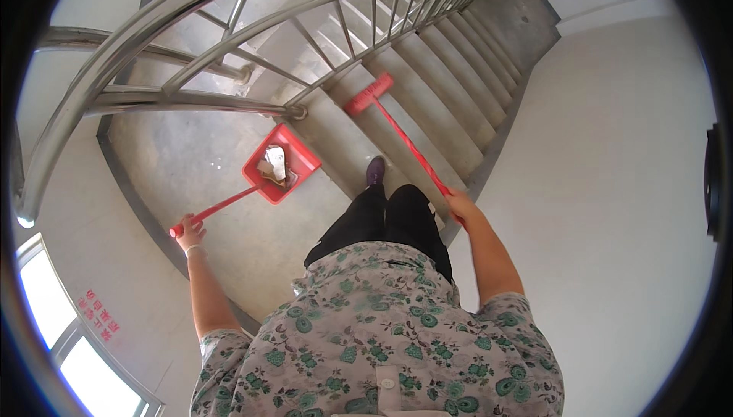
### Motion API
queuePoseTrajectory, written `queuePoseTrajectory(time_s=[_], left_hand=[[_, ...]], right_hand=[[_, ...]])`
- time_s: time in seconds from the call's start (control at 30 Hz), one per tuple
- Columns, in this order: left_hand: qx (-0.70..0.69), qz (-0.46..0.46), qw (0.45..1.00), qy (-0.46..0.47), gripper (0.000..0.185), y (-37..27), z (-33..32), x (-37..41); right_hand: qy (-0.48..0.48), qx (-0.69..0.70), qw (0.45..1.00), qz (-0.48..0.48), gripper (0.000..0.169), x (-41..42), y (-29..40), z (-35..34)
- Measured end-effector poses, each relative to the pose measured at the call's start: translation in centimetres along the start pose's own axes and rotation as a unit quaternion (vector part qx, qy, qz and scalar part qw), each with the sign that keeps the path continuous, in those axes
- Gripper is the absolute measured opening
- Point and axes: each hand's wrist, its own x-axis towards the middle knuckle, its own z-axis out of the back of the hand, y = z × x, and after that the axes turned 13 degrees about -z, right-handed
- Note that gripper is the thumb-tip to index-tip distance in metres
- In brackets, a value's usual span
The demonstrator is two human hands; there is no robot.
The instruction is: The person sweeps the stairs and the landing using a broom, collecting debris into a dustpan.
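My left hand (190,233) is closed round the end of the handle of a red long-handled dustpan (314,156). Pieces of white and brown litter (275,160) lie in the pan, which is over the landing at the top of the steps. On the right, my right hand (461,207) grips the red handle of a broom (369,95). The broom's slightly blurred red head is over the upper steps, near the foot of the railing; whether it touches a step I cannot tell.
Concrete stairs (435,79) run down towards a lower landing (518,19). A metal railing (229,45) curves along their left side. My shoe (375,171) is on an upper step. A white wall (590,188) flanks the right; a window (51,297) and red wall writing are at lower left.
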Motion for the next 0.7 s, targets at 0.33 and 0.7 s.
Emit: queuePoseTrajectory(time_s=[0.33, 0.7], left_hand=[[-0.031, 0.031, 0.998, -0.040, 0.022, 0.8, -1.1, -0.7], [-0.083, 0.105, 0.987, -0.089, 0.030, 2.1, -0.6, 1.9]], right_hand=[[-0.054, 0.034, 0.998, 0.010, 0.038, -4.7, -4.0, 1.9], [-0.065, -0.012, 0.997, 0.028, 0.029, 6.2, 2.8, -4.4]])
